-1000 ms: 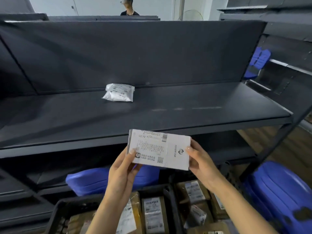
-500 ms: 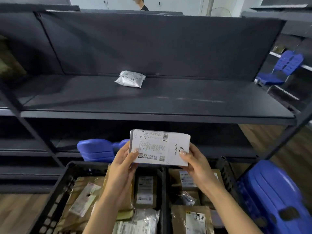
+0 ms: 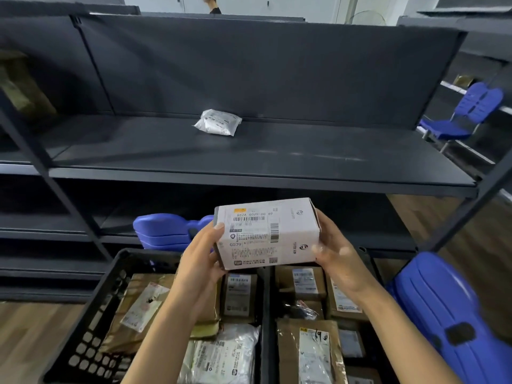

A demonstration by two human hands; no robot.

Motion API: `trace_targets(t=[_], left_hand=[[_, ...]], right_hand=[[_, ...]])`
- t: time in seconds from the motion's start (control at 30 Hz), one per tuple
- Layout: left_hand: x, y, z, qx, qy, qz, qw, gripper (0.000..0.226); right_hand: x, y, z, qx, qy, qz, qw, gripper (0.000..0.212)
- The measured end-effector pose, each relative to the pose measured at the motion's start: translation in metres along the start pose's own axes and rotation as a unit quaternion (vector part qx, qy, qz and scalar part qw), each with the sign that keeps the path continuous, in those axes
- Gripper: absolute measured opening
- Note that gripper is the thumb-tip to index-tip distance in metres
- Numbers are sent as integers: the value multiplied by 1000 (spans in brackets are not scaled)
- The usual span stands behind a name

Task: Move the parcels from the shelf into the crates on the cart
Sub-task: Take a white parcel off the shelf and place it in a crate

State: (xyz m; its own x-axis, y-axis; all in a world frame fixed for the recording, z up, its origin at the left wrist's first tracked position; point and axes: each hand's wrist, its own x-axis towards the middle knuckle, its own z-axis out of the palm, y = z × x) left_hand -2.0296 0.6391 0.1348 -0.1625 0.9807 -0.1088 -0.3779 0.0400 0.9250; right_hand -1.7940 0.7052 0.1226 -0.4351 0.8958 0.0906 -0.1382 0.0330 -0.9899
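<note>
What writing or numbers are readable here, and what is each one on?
"862A G079-00 69": label on top of the box.
"G079": the box's front face.
"69": handwritten on the brown parcel, lower right.
Too small or blurred: the box's fine print and logos, the label of the pouch on the shelf, and the labels of the other parcels.

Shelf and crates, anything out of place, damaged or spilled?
Nothing looks damaged or spilled. One white bag parcel lies alone at the back of the shelf; the left hand and right hand hold a white box over the crates.
</note>
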Motion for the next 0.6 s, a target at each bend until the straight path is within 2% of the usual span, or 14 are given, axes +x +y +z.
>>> trace_targets(t=[0.13,0.27,0.4,0.47,0.6], left_hand=[[-3,1,-2,44,-31,64,996,32],[-4,-1,0,58,-29,110,992,46],[-6,-10,-1,45,40,106,993,48],[-7,-16,-1,40,56,95,993,50],[-7,-29,-1,52,58,83,994,36]], right_hand=[[0,0,10,56,41,51,996,80],[-1,3,19,77,89,55,991,64],[-4,11,22,93,125,27,987,49],[-3,17,22,96,134,18,986,48],[-2,26,22,76,160,27,984,55]])
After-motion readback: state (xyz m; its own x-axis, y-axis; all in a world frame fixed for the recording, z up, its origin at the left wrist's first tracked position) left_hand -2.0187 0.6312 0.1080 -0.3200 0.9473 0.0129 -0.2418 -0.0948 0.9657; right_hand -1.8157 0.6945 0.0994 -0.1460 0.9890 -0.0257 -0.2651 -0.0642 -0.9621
